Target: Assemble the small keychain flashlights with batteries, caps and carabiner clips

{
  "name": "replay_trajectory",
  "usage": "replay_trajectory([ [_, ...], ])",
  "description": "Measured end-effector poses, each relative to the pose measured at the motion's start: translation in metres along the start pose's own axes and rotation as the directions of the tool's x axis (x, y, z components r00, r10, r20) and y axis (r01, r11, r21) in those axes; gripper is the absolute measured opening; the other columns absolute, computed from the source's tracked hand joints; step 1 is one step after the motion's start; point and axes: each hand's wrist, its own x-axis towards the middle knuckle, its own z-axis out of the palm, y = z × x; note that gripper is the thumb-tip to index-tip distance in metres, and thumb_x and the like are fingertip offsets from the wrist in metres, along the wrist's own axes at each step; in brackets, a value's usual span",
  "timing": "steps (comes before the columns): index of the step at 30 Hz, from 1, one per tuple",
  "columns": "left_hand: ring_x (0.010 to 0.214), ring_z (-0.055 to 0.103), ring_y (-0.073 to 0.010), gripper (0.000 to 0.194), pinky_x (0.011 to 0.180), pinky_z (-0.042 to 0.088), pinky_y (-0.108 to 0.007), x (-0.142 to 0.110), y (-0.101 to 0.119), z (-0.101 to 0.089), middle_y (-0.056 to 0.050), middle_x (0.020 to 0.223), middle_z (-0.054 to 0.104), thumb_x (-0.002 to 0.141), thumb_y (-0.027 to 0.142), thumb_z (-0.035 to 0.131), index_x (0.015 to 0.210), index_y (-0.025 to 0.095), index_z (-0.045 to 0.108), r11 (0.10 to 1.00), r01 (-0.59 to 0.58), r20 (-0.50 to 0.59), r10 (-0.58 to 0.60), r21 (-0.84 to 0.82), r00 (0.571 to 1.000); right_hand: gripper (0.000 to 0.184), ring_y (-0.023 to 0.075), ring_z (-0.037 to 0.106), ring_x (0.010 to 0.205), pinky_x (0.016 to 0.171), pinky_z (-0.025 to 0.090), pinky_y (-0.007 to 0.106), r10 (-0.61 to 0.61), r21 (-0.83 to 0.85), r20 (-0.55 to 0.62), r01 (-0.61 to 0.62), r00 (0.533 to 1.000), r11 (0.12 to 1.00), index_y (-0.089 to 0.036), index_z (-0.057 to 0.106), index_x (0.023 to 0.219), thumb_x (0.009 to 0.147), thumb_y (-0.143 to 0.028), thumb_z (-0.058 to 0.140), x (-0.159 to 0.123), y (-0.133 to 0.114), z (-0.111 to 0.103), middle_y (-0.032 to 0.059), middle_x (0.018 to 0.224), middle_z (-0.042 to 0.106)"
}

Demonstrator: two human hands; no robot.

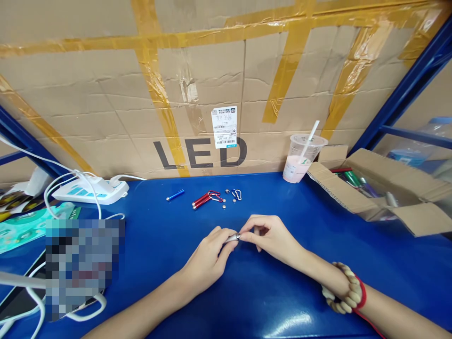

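Pinching a small silver tube point(231, 238), the left hand point(211, 250) held its body, and the right hand point(270, 235) gripped its dark end with finger and thumb. Both hands were over a shiny blue table point(261, 296). Just past them lay little round silver bits point(223, 207), a blue clip point(239, 194), red tubes point(202, 200) and a blue tube point(176, 194). Well off to the right was an open box point(330, 187); white cords point(21, 279) curled on the left. A pink drink point(295, 168) stood near the table's back edge, before big cardboard point(116, 99) marked LED.

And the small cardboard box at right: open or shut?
Open: the box has its flaps splayed outward, with coloured items showing inside.
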Motion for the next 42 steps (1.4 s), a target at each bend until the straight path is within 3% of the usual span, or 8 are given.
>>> replay_trajectory([
  [4,0.071,0.049,-0.0111,0.024,0.064,0.039,-0.022,0.000,-0.001,-0.001,0.001,0.072,0.054,0.092,0.025,0.032,0.080,0.019,0.052,0.999,0.002,0.045,-0.004,0.040,0.999,0.035,0.0053,0.049,0.042,0.042,0.037,0.019,-0.017,-0.077,0.033,0.020,0.999,0.997,-0.015,0.065,0.069,0.073,-0.050,0.060,0.002,0.001,-0.003,0.0023,0.069,0.060],
  [8,0.072,0.050,-0.0106,0.023,0.066,0.038,-0.021,0.000,0.000,-0.003,0.003,0.074,0.055,0.092,0.027,0.032,0.085,0.020,0.053,0.998,0.030,0.050,-0.032,0.049,0.998,0.033,0.0055,0.047,0.044,0.043,0.036,0.019,-0.024,-0.132,-0.006,0.023,1.000,0.991,-0.015,0.065,0.069,0.072,-0.048,0.063,0.004,0.001,-0.004,0.0021,0.068,0.061],
  [15,0.076,0.053,-0.0103,0.022,0.070,0.040,-0.021,-0.001,0.000,0.000,0.002,0.082,0.058,0.092,0.030,0.033,0.091,0.021,0.053,0.998,0.057,0.030,-0.058,0.006,0.998,0.030,0.0047,0.047,0.040,0.040,0.037,0.018,0.019,0.018,-0.054,-0.018,0.998,1.000,-0.015,0.064,0.081,0.070,-0.043,0.066,0.001,-0.005,0.002,0.0010,0.069,0.060],
  [19,0.075,0.053,-0.0107,0.023,0.070,0.042,-0.023,-0.001,-0.002,0.001,0.000,0.084,0.058,0.092,0.031,0.032,0.092,0.020,0.052,0.998,0.068,0.025,-0.068,0.018,0.997,0.026,0.0043,0.049,0.042,0.040,0.037,0.018,-0.046,-0.018,-0.053,0.045,0.998,0.999,-0.015,0.066,0.079,0.074,-0.041,0.063,0.000,-0.006,0.004,0.0027,0.075,0.060],
  [29,0.069,0.048,-0.0115,0.023,0.066,0.042,-0.024,0.000,-0.002,-0.005,-0.002,0.075,0.053,0.092,0.028,0.033,0.087,0.018,0.053,0.983,-0.120,-0.059,0.129,0.137,0.990,0.023,0.0037,0.047,0.045,0.041,0.037,0.017,-0.083,-0.046,-0.071,0.080,0.994,0.996,-0.015,0.065,0.078,0.078,-0.038,0.059,-0.002,-0.006,0.006,0.0030,0.075,0.059],
  [36,0.071,0.049,-0.0117,0.021,0.067,0.041,-0.025,0.000,-0.002,-0.008,-0.003,0.079,0.055,0.091,0.026,0.036,0.088,0.018,0.055,0.980,-0.135,-0.073,0.146,0.144,0.987,0.022,0.0032,0.048,0.046,0.041,0.037,0.016,-0.078,-0.010,-0.049,0.078,0.996,0.997,-0.015,0.066,0.078,0.076,-0.037,0.061,-0.002,-0.010,0.003,0.0027,0.077,0.059],
  [39,0.070,0.048,-0.0114,0.022,0.066,0.041,-0.024,-0.001,-0.001,-0.007,-0.003,0.077,0.054,0.091,0.026,0.035,0.088,0.017,0.055,0.980,-0.139,-0.070,0.150,0.139,0.986,0.027,0.0033,0.050,0.044,0.040,0.037,0.017,-0.035,0.077,-0.003,0.035,0.999,0.996,-0.014,0.066,0.077,0.073,-0.041,0.063,-0.001,-0.010,0.002,0.0035,0.082,0.060],
  [42,0.067,0.046,-0.0113,0.024,0.063,0.040,-0.024,-0.001,-0.002,-0.007,-0.003,0.072,0.052,0.091,0.027,0.034,0.085,0.017,0.055,0.981,-0.154,-0.049,0.160,0.121,0.986,0.034,0.0030,0.046,0.039,0.038,0.033,0.017,0.053,0.200,0.064,-0.065,0.997,0.978,-0.013,0.065,0.079,0.071,-0.045,0.064,0.000,-0.008,0.003,0.0024,0.072,0.061],
])
